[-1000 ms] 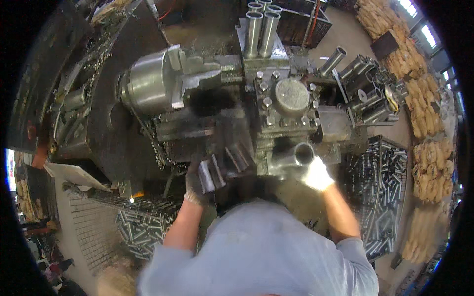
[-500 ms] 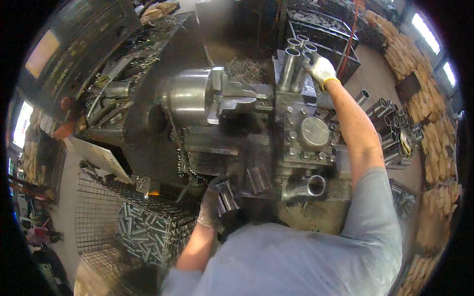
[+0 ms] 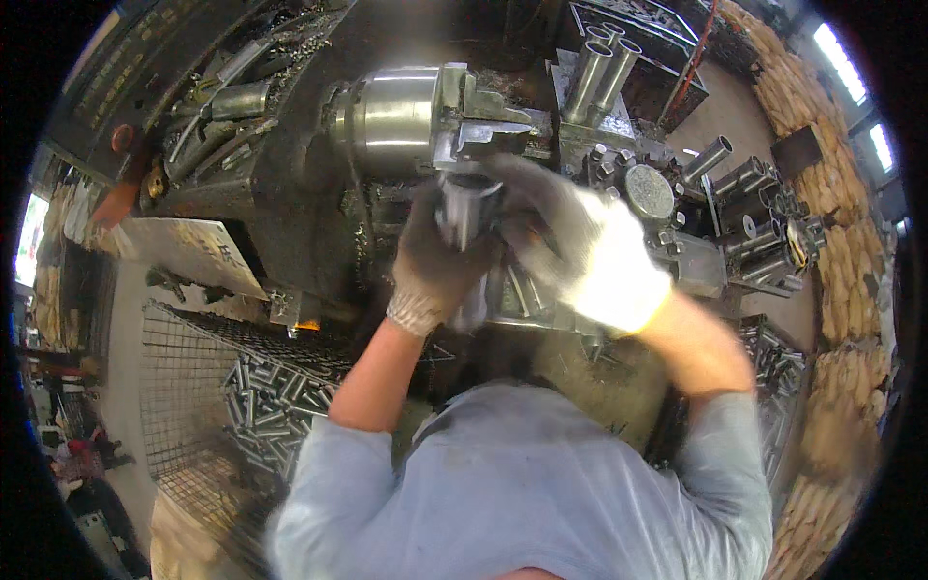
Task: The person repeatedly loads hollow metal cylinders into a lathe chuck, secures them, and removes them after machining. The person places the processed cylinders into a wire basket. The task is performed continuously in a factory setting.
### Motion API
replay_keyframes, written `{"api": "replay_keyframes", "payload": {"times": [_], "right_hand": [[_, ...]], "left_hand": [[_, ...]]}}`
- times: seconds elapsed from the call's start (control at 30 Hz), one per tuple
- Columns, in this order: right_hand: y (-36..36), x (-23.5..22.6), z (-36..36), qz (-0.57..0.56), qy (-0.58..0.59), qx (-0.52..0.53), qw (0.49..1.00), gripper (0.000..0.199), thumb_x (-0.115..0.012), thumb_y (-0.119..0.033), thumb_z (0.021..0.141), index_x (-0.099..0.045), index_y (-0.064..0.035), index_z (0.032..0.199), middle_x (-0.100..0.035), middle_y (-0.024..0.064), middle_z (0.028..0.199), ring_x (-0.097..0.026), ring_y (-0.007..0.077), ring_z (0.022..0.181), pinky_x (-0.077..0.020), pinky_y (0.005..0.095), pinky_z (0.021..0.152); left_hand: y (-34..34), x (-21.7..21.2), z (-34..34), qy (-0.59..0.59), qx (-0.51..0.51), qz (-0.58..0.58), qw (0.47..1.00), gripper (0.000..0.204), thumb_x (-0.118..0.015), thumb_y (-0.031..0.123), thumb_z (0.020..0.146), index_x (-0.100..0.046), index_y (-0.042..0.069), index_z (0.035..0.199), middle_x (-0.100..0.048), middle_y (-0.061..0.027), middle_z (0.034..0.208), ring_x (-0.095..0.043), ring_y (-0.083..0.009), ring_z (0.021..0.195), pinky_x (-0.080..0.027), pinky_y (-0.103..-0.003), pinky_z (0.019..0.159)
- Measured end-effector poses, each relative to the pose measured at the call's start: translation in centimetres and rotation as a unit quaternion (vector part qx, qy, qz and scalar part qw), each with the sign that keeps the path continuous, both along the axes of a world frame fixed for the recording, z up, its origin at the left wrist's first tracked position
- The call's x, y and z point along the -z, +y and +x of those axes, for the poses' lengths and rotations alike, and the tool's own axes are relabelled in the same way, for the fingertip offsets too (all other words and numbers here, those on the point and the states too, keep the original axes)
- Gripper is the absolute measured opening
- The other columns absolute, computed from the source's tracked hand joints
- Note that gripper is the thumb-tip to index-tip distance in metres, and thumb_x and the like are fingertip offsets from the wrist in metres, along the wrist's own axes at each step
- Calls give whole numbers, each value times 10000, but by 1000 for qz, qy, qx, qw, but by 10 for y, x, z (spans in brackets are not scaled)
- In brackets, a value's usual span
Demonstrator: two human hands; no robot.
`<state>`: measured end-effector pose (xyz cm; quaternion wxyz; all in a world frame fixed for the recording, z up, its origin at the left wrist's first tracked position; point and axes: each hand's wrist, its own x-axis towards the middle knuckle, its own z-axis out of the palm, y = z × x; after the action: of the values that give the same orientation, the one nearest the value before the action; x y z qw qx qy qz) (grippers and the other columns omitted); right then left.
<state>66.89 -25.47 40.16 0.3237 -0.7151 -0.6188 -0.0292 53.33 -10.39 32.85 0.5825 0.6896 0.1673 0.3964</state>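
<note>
Left hand (image 3: 437, 253), in a grey knit glove with a pale cuff, is wrapped around a shiny steel tube (image 3: 466, 215), open end up. Right hand (image 3: 604, 253), pale glove with dark fingers, is curled at the tube's right side by the rim; motion blur, can't tell if it's gripping. Tube sits over the near side of the lathe bed, just nearer than the silver cylindrical chuck (image 3: 398, 108) with stepped jaws.

Right of my hands: bolted tool post with a round grey metal cap (image 3: 650, 190). Beyond it, bright steel tubes (image 3: 601, 85) stand upright on a flat metal block. Far right, more tubes (image 3: 764, 232) bunched at angles. Machine surfaces dark, oily-looking, with metal chips (image 3: 309, 48) far left.

Room: near left, a wire-mesh basket (image 3: 179, 387) with short steel tubes (image 3: 275, 411) piled loose. Pale floor (image 3: 720, 111) shows far right; tan lumpy bundles (image 3: 846, 271) stacked along that side, bright windows (image 3: 837, 63) behind.
</note>
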Motion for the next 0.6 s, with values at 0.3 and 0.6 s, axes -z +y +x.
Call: {"api": "replay_keyframes", "payload": {"times": [0.3,0.6], "right_hand": [[-37,179,-9,-184,110,190,958,386,-698,-281,881,-712,4,1141,-739,161,765,-726,353,656,-559,460,582],[-4,80,-42,-209,551,191,785,476,-787,-191,800,-653,6,1212,-736,103,994,-691,180,848,-578,353,759]], "left_hand": [[-5,172,-42,-71,168,-609,772,564,-554,592,1035,-613,137,1364,-674,-67,1205,-650,-230,1054,-539,-402,973],[-61,94,10,-83,65,-512,853,530,-527,470,1083,-570,73,1431,-599,-26,1425,-514,-162,1307,-361,-332,1163]]}}
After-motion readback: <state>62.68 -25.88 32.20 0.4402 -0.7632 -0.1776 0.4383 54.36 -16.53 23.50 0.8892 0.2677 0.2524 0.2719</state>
